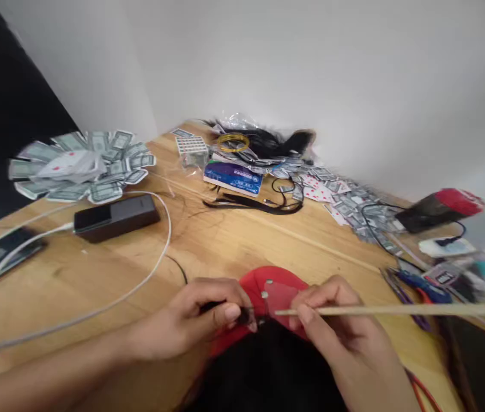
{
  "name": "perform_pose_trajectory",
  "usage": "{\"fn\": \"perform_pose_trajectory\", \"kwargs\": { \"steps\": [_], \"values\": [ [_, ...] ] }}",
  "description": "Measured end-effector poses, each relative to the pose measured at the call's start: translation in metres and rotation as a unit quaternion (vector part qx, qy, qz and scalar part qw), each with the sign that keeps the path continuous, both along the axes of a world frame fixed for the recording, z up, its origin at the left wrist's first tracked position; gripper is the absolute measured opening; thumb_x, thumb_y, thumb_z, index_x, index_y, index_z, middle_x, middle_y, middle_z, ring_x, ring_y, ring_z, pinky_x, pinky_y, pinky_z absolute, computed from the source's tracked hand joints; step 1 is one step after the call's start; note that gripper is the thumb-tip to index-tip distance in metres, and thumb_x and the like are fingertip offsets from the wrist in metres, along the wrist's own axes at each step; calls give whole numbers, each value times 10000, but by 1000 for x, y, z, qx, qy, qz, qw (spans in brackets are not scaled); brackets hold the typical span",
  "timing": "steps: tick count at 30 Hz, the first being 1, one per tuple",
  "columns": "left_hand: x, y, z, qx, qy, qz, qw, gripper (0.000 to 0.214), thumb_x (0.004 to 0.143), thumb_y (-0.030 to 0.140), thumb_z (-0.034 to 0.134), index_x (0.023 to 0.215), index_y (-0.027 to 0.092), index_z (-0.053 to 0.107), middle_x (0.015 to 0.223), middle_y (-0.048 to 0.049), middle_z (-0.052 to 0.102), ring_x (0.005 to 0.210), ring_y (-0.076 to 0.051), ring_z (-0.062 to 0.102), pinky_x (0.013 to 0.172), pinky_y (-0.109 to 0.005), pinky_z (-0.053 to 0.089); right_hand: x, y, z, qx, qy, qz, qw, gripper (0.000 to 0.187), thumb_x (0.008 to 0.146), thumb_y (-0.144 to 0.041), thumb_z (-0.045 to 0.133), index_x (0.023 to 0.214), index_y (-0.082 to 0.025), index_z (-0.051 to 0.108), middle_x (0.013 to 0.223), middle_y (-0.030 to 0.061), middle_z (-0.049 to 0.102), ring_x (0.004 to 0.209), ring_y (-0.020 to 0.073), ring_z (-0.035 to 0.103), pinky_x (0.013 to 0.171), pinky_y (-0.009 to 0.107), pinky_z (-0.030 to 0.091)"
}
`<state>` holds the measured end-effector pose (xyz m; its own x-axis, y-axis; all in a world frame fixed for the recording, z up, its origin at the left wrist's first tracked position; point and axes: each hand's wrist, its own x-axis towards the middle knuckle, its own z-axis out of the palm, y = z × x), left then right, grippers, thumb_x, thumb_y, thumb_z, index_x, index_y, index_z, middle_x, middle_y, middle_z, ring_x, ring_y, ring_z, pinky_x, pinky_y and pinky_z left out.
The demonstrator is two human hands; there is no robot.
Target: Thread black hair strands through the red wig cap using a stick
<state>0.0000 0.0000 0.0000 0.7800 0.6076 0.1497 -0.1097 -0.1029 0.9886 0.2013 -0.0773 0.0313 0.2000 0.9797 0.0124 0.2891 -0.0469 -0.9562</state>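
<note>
Black hair lies over a red round form at the near edge of the bench, right between the two hands. The left hand pinches a small dark bit of the hair with thumb and fingertips, and the right hand is closed on a long thin wooden stick whose tip meets the red form. A black power bank with a white cable sits farther back on the left, well apart from the hands.

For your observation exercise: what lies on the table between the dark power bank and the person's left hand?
In the head view, a white cable loops across bare wooden table between the power bank and the left hand.
</note>
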Motion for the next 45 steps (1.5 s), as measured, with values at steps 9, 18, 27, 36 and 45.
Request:
{"fn": "perform_pose_trajectory", "kwargs": {
  "steps": [9,18,27,36,45],
  "values": [
    [1,-5,-13,-98,-1,26,995,406,965,470,510,799,127,650,737,-9,557,553,-73,448,530,-199,355,6,-4,-8,57,-47,43,996,153,922,-196,543,789,-270,540,733,-42,569,647,132,562,556,214,427],
    [1,-3,-10,-51,-14,24,998,355,990,401,493,826,137,665,820,-44,635,720,-118,556,673,-218,427,1,-4,-3,61,-64,29,996,160,922,-194,531,778,-262,527,732,-32,576,655,141,564,557,234,421],
    [0,2,-17,-197,-27,56,978,386,906,504,600,812,135,661,795,-37,665,476,-43,403,422,-169,279,-5,-2,6,28,-22,-20,999,180,899,-226,586,721,-249,580,658,-46,605,606,118,589,579,201,465],
    [0,5,-15,-262,-45,71,961,410,830,522,691,760,126,613,789,-53,713,392,-3,341,370,-164,188,-6,-4,6,32,-45,-8,998,181,909,-240,578,734,-253,623,692,-40,623,663,124,647,619,208,487],
    [-2,6,-15,-230,-28,71,970,426,851,541,658,756,129,601,808,-53,717,417,-14,380,368,-147,226,0,0,-1,88,-89,24,992,168,914,-182,573,778,-261,632,695,-48,640,642,111,661,585,180,499]
  ]
}}
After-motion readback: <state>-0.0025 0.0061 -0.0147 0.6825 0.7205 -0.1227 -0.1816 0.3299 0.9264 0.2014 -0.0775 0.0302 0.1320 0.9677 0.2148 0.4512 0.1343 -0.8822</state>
